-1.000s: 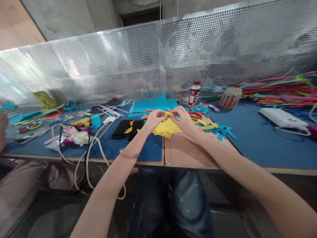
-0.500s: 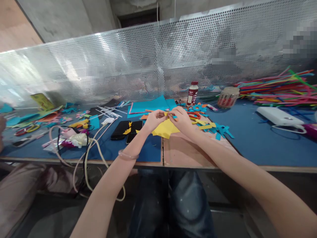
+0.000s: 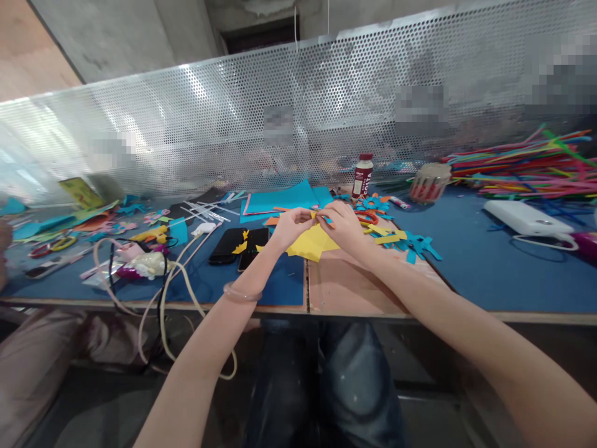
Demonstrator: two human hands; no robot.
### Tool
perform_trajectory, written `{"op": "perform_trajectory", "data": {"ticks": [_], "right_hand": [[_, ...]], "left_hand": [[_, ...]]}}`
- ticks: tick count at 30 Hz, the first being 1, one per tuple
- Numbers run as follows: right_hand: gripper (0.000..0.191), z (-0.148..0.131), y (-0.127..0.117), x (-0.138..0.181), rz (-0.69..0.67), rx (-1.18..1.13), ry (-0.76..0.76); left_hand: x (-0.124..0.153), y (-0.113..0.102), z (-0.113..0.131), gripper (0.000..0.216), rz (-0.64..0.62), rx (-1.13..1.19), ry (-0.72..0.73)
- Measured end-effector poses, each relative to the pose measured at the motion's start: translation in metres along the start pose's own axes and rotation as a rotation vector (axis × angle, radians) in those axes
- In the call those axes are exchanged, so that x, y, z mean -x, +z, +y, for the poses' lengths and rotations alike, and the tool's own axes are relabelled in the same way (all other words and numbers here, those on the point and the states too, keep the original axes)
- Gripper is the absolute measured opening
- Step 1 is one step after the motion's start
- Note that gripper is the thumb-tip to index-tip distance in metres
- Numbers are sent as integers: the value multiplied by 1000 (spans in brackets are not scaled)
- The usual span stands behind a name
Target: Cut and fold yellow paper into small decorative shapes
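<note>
My left hand (image 3: pixel 290 224) and my right hand (image 3: pixel 342 224) meet over the middle of the table, both pinched on the top edge of a yellow paper sheet (image 3: pixel 311 244). The sheet hangs down from the fingers onto the table. A small orange bit shows between the fingertips. A clear bangle (image 3: pixel 240 291) sits on my left wrist. Orange-handled scissors (image 3: pixel 368 217) lie just right of my right hand among blue paper cut-outs (image 3: pixel 413 244).
Two black phones (image 3: pixel 237 244) lie left of the sheet. Cables (image 3: pixel 177 280) hang over the front edge. Blue paper sheets (image 3: pixel 282 200), a bottle (image 3: pixel 362 176), a white box (image 3: pixel 528 219) and a pile of coloured sticks (image 3: pixel 522 168) lie behind. Another person sits at the left.
The view shifted slightly to the left. Both hands stay pinched on the yellow sheet's top edge with only small finger movement.
</note>
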State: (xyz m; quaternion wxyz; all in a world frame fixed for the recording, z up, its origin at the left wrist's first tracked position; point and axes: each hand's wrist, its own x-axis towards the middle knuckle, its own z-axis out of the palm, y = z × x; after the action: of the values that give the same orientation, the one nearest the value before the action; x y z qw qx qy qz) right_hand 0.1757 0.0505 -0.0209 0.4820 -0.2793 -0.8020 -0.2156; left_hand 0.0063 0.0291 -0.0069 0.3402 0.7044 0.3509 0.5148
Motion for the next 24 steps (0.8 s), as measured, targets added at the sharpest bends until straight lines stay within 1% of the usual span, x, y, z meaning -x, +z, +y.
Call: {"op": "perform_trajectory", "data": {"ticks": [7,13,24], "right_hand": [[13,3,-1,0,-22,80,-47],[13,3,-3,0,-33,85,-61],[14,6,-2,0,-24,112,-96]], "left_hand": [[0,-1,0,33,-11,-35,27],[0,-1,0,32,-37,-21,36],[0,-1,-2,32,-25,29,18]]}}
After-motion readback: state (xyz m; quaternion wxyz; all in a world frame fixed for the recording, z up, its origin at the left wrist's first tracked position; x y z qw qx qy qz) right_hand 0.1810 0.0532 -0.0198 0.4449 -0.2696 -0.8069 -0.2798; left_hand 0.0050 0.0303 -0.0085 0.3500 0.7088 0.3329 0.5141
